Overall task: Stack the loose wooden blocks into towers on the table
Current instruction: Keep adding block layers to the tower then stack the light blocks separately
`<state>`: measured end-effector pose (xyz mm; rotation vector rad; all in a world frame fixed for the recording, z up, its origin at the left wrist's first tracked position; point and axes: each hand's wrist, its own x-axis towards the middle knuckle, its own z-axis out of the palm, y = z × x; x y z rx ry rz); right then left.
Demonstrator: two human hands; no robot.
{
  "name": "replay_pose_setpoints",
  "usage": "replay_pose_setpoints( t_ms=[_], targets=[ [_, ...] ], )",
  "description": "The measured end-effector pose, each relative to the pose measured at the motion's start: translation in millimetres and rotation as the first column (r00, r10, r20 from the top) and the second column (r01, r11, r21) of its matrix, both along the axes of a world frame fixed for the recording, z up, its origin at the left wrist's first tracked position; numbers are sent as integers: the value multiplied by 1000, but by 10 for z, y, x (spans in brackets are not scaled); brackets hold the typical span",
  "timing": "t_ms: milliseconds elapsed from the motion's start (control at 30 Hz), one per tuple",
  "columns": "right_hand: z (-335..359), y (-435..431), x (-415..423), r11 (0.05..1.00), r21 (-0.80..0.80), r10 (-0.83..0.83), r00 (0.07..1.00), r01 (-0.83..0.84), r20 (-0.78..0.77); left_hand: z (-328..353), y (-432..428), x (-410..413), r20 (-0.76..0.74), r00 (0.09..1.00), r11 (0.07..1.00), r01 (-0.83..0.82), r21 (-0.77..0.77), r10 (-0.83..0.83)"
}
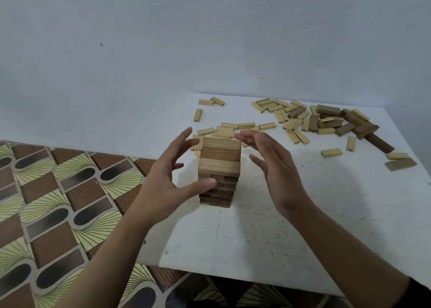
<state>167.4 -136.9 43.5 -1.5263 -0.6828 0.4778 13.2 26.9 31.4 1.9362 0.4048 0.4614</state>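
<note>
Forearms: the left forearm point(109, 254) and right forearm point(349, 249) come in bare from the bottom of the view and angle up toward the middle of the table.
Left hand point(163, 181): fingers spread and loosely bent, cupped at the left side of the tower; the thumb point(206, 184) lies across the tower's front face, though I cannot tell whether it actually touches.
Right hand point(275, 174): fingers straight and close together, palm turned toward the tower's right side, with a strip of tabletop showing between them.
Tower point(220, 165): stands upright near the left end of the table, between the two hands, built of many layers of brown and paler blocks, with three blocks side by side on top.
Table point(256, 242): white and scuffed, set against the wall.
Loose blocks point(326, 121): a jumbled heap of pale and dark pieces at the far right, well apart from the tower.
Nearer scatter point(227, 129): pale blocks lying flat just behind the tower.
Corner blocks point(206, 107): three pale pieces at the far left corner.
Floor point(58, 202): brown and cream patterned covering to the left.
Wall point(163, 51): plain and pale.
</note>
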Motion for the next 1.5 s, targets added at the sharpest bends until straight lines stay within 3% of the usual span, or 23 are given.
replay_pose_setpoints(
  t_ms=[333, 1300, 1500],
  targets=[
    [-4, 143, 48, 997, 40, 73, 996, -71, -42, 45, -35, 216, -14, 999, 992, 41, 118, -40],
    [0, 150, 90, 997, 57, 44, 999, -45, 11, 106, 8, 274, 13, 998, 989, 65, 132, -67],
    [84, 162, 161, 997, 75, -16, 997, 10, 79, 356, -35, 363, 104, 994, 998, -18, 65, 11]
  ],
)
